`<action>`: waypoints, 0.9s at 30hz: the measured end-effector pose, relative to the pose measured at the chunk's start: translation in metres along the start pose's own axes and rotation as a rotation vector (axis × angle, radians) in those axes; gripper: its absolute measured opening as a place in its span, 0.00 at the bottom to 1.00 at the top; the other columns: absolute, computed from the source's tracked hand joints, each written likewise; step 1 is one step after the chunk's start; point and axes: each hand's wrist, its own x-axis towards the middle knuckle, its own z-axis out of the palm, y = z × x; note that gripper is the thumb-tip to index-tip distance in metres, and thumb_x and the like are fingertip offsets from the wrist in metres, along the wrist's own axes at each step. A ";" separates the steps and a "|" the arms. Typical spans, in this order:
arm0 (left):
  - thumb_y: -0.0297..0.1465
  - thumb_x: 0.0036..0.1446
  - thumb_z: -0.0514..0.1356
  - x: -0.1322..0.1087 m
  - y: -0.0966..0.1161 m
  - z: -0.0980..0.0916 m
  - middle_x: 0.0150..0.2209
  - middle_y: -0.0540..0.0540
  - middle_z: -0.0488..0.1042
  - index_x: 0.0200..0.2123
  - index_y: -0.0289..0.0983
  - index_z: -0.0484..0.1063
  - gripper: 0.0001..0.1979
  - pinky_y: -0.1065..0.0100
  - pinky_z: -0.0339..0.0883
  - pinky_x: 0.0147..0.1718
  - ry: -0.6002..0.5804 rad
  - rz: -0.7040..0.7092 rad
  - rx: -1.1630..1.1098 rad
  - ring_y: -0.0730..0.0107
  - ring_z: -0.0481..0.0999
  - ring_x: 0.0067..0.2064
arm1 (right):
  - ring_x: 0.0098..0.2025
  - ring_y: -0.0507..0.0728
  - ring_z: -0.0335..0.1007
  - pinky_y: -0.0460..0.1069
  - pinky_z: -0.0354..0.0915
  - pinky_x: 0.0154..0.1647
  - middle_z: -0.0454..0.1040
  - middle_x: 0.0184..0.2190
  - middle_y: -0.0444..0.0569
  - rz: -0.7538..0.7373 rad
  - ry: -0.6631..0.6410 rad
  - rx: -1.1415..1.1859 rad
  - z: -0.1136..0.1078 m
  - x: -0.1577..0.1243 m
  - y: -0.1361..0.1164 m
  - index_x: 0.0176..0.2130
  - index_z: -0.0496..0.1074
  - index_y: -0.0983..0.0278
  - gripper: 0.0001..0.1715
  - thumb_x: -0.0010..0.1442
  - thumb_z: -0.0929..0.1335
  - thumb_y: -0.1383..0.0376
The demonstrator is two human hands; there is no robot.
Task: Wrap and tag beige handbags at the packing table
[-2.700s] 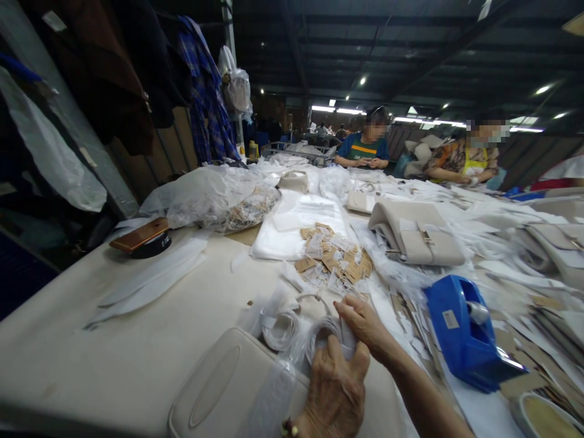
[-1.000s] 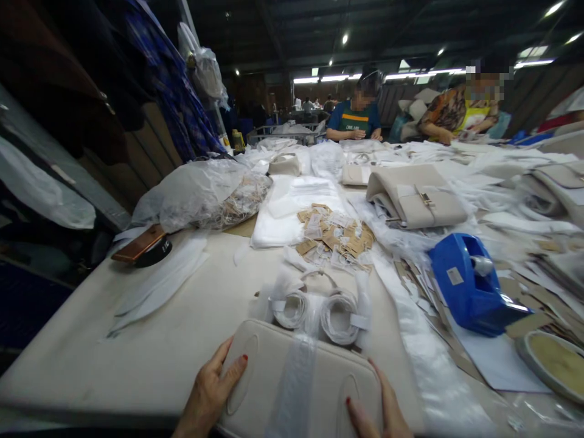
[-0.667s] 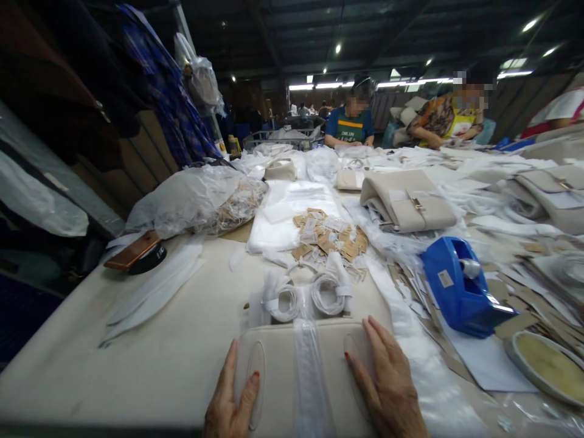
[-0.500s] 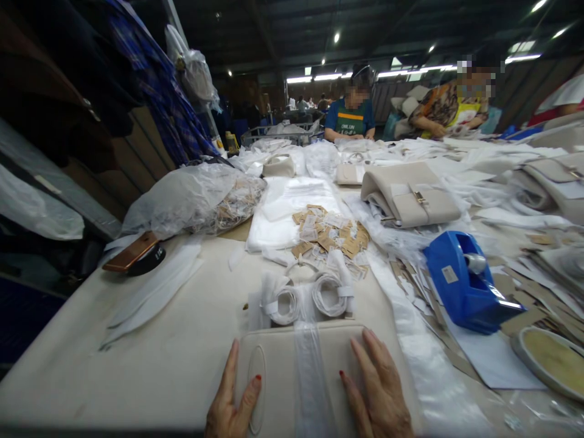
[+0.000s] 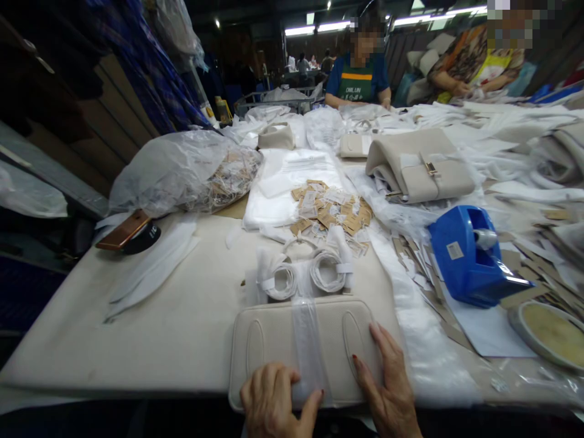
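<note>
A beige handbag [image 5: 269, 328] lies flat at the table's front edge, with a white plastic strip [image 5: 306, 331] wrapped across its middle and oval raised outlines either side. My left hand [image 5: 276, 395] is closed over the bag's near edge, its fingers bent and its thumb by the lower end of the strip. Gripping the right side is my right hand [image 5: 390, 377], thumb on the face and fingers along the edge. Directly beyond the bag sit two wrapped strap coils [image 5: 327, 272] and a handle [image 5: 298, 245] in white wrapping.
Beyond the coils are a heap of tan tags [image 5: 333, 210] and stacked white plastic bags [image 5: 274, 198]. A blue tape dispenser [image 5: 469, 261] and a round dish [image 5: 547, 334] stand right. A phone [image 5: 123, 230] lies left. Another bag [image 5: 420, 167] sits farther back. Two co-workers sit opposite.
My left hand has moved from the bag's left side to its near edge by the strip. My right hand has slid outward to the right edge. The view has tilted down.
</note>
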 end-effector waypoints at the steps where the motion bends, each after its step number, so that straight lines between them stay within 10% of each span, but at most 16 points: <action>1: 0.35 0.53 0.60 0.003 0.003 -0.001 0.27 0.49 0.70 0.27 0.40 0.66 0.07 0.61 0.54 0.35 -0.037 -0.034 -0.011 0.61 0.68 0.33 | 0.59 0.63 0.56 0.60 0.60 0.55 0.59 0.58 0.56 -0.003 0.018 0.005 0.001 0.000 -0.001 0.63 0.50 0.61 0.32 0.63 0.62 0.62; 16: 0.28 0.58 0.54 0.016 0.024 -0.008 0.22 0.52 0.73 0.25 0.40 0.70 0.10 0.67 0.52 0.27 -0.463 -0.316 0.175 0.65 0.72 0.28 | 0.56 0.65 0.59 0.63 0.64 0.51 0.62 0.54 0.59 -0.025 0.095 -0.003 0.004 0.000 -0.008 0.62 0.51 0.62 0.31 0.63 0.63 0.63; 27: 0.25 0.61 0.47 0.007 0.006 -0.003 0.20 0.51 0.69 0.23 0.40 0.62 0.14 0.66 0.55 0.27 -0.232 -0.025 0.274 0.66 0.71 0.25 | 0.53 0.64 0.63 0.60 0.67 0.47 0.63 0.53 0.60 -0.088 0.133 -0.141 0.011 -0.002 -0.006 0.64 0.49 0.62 0.34 0.62 0.63 0.61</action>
